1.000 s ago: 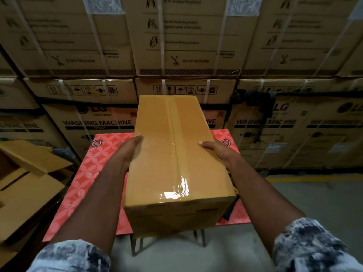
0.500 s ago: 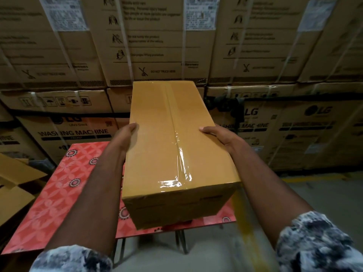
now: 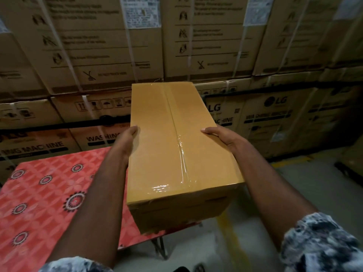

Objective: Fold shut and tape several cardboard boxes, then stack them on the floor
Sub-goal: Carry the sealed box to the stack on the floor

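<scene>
1. Two patterned sleeves (image 3: 318, 244) frame the bottom of the view at 5 and 7 o'clock. Both bare forearms reach forward from them, as they did half a second ago.
2. The left hand (image 3: 127, 138) lies against the left long side of the box (image 3: 155, 154), its thumb along the top edge. Its fingers are hidden down the side. Its grip is clamped on the box at the same spot as before.
3. The right hand (image 3: 218, 135) takes the right long edge, thumb on top and fingers curled over the side. Its grip too is clamped on the box and has not shifted along it.
4. The box is closed and held in the air between the hands, long axis pointing from 6 to 12 o'clock. A strip of clear tape (image 3: 181, 160) runs down its middle seam and over the near end.
5. The box has travelled toward 3 o'clock relative to the red patterned desk (image 3: 49, 193). The desk now sits at 8 o'clock, and only the box's near left corner overlaps its right edge. Earlier the box hung over the desk's right half.
6. The grey floor (image 3: 294, 193) fills more of the view at 4 o'clock than before, and a yellow line (image 3: 225, 228) on it passes under the box's near end.
7. The loose flattened cardboard seen at 9 o'clock before has left the view.
8. Farthest off, from 9 through 12 to 3 o'clock, strapped washing-machine cartons (image 3: 265, 118) stand stacked as a wall. They look larger and have slid toward 9 o'clock in the view.
</scene>
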A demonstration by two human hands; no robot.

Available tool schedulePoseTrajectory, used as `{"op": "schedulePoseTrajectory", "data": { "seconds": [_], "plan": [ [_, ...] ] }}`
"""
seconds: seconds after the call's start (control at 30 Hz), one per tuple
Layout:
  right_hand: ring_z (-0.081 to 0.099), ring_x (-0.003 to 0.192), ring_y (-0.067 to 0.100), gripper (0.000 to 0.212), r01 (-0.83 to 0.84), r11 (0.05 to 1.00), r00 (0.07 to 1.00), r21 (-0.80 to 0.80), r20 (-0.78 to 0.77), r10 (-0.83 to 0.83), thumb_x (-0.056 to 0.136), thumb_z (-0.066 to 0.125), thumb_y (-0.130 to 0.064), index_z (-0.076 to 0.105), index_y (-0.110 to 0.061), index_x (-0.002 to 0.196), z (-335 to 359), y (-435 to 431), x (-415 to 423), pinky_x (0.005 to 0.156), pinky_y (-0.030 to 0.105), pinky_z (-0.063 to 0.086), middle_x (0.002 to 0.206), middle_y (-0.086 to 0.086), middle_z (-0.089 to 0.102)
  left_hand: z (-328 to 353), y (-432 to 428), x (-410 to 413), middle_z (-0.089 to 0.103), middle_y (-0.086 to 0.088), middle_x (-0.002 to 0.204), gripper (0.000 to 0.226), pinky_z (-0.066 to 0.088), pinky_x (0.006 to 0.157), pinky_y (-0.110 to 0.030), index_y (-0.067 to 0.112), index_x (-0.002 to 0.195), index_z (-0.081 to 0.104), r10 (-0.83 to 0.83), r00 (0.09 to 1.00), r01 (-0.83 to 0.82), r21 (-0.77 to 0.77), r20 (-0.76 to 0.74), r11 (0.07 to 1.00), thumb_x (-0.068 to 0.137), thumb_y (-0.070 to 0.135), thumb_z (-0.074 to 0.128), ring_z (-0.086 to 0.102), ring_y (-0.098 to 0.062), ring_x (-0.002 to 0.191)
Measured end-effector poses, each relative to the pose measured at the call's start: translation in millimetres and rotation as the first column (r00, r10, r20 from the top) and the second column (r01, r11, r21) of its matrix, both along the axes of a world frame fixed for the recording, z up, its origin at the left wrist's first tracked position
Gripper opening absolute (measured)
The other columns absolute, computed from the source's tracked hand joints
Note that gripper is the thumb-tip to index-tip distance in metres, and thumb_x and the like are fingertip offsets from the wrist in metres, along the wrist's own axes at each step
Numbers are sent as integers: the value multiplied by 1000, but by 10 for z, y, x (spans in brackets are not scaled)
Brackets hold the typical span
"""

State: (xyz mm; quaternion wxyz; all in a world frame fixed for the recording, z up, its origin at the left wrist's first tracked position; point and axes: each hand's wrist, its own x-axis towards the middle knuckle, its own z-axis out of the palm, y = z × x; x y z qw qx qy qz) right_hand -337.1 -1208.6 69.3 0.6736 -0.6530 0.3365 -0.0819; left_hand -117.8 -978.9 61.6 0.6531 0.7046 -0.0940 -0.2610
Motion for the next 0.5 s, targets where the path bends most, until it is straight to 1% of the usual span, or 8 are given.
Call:
{"op": "schedulePoseTrajectory", "data": {
  "seconds": [0.07, 0.17, 0.2, 0.23, 0.27, 0.3, 0.4, 0.5],
  "plan": [
    [66, 81, 28, 31, 20, 1000, 1000, 12, -10, -20, 89, 73, -31, 60, -17, 113, -22, -208, -73, 77, 40, 55, 99, 14, 70, -27, -269, -22, 51, 7, 95, 19, 39, 48, -4, 16, 108, 57, 7, 1000, -7, -4, -9, 1000, 109, 22, 39, 53, -1, 71],
    [68, 75, 25, 38, 43, 999, 998, 20, -47, -42, 88, 73, -33, 60, -14, 118, -58, -564, -177, 71, 36, 57, 96, 12, 71, -115, -735, -37, 52, 8, 94, 28, 37, 46, -3, 22, 88, 53, -25, 998, 24, -16, -52, 1000, 109, 25, 36, 45, 1, 74],
    [68, 75, 25, 40, 53, 998, 997, 21, -59, -51, 88, 73, -34, 59, -14, 121, -80, -712, -207, 69, 35, 57, 95, 12, 71, -166, -895, -27, 56, 5, 105, 28, 41, 56, -2, 21, 91, 56, -45, 997, 44, -24, -56, 999, 110, 25, 35, 50, -2, 81],
    [68, 75, 25, 39, 62, 998, 996, 24, -67, -61, 89, 72, -34, 59, -15, 121, -87, -850, -238, 68, 34, 57, 95, 11, 71, -210, -1043, -37, 58, 0, 122, 28, 45, 75, -5, 16, 105, 61, -63, 996, 61, -32, -56, 998, 109, 25, 35, 58, -10, 97],
    [68, 75, 25, 35, 68, 997, 996, 25, -67, -66, 91, 71, -32, 59, -15, 119, -94, -991, -263, 67, 34, 57, 94, 11, 71, -239, -1176, -72, 54, -7, 140, 33, 43, 97, -15, 8, 124, 61, -71, 995, 68, -48, -64, 997, 109, 25, 37, 57, -21, 119],
    [68, 75, 24, 29, 65, 998, 996, 22, -64, -63, 93, 69, -30, 59, -16, 116, -89, -1126, -280, 66, 33, 57, 93, 11, 70, -258, -1309, -118, 48, -10, 150, 40, 36, 110, -25, 3, 139, 53, -70, 994, 65, -59, -83, 996, 109, 25, 39, 48, -26, 135],
    [68, 69, 21, 21, 64, 998, 996, 4, -55, -63, 95, 65, -26, 59, -18, 114, -123, -1529, -344, 61, 30, 57, 88, 8, 70, -355, -1729, -201, 43, -11, 154, 46, 28, 118, -33, -1, 148, 43, -36, 992, 26, -89, -119, 996, 108, 20, 42, 40, -25, 144],
    [68, 80, 26, 29, 78, 997, 996, 11, -50, -77, 94, 67, -26, 58, -18, 121, -216, -1909, -439, 75, 40, 59, 97, 11, 71, -374, -2140, -351, 44, -6, 151, 44, 29, 115, -29, -4, 148, 41, -34, 995, 24, -94, -99, 995, 108, 15, 41, 38, -20, 142]
  ]
}}
